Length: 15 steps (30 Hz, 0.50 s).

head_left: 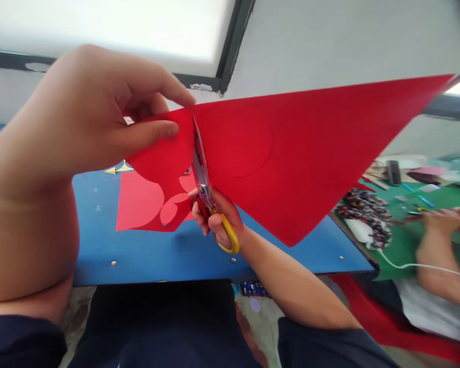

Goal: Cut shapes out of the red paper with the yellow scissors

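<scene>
My left hand (126,102) pinches the upper left edge of a large red sheet (310,148) between thumb and fingers, holding it up above the table. A faint curved outline is drawn on the sheet near its middle. My right hand (218,214) grips yellow-handled scissors (201,174) from below, blades pointing up. The blades lie at the sheet close to my left fingertips, with a cut edge running beside them. Beneath, red cut pieces (138,199) with rounded cut-outs lie on the blue table, partly hidden by the sheet and my hand.
The blue table (145,263) has its near edge by my lap. Small gold pointed pieces (118,167) lie at its back left. On the right, a green table (406,245) bears a dark patterned fabric bundle (368,214), a white cord and tools, with a co-worker's arm (433,245) there.
</scene>
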Available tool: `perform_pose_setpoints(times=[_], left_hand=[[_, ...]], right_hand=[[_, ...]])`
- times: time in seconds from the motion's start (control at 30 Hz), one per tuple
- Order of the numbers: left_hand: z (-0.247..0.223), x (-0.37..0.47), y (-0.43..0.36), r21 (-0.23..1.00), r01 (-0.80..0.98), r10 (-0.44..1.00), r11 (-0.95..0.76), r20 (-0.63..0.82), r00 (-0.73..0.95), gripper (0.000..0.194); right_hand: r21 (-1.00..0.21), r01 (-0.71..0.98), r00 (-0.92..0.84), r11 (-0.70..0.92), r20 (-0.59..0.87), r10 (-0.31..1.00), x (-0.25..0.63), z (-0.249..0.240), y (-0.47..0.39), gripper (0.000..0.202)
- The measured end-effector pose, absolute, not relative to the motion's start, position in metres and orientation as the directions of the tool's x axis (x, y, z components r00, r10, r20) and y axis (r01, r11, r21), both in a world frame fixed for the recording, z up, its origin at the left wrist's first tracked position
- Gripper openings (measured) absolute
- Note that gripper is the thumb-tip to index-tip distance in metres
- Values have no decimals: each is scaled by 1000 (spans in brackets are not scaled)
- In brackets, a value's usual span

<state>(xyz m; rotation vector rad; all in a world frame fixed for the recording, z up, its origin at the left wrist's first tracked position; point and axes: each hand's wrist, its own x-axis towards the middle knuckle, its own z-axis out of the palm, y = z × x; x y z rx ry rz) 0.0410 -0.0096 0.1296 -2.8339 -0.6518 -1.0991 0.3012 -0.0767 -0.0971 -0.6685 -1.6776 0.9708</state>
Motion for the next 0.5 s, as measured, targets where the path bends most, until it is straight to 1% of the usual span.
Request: perform_pose_setpoints(times=[0.07, 0.13, 0.23, 0.37, 0.5], left_hand=[[128, 41, -11, 150, 387, 386, -910, 647, 657, 46], [127, 41, -12, 161, 400, 401, -902, 650, 645, 45], [127, 42, -14, 105, 436, 386, -894, 674, 630, 38], [126, 43, -11, 37, 429, 333, -902, 693, 640, 29], [125, 43, -7, 2, 423, 298, -906, 713, 635, 30]], right_hand=[[-841, -81, -271, 535, 535, 800, 300, -96, -78, 78], [-832, -111, -263, 544, 552, 791, 299, -94, -78, 75], [-817, -142, -250, 559, 576, 778, 297, -94, -78, 72], [-800, -160, -246, 578, 600, 762, 298, -94, -76, 69], [-799, -153, -273, 582, 600, 752, 300, -90, -76, 70]])
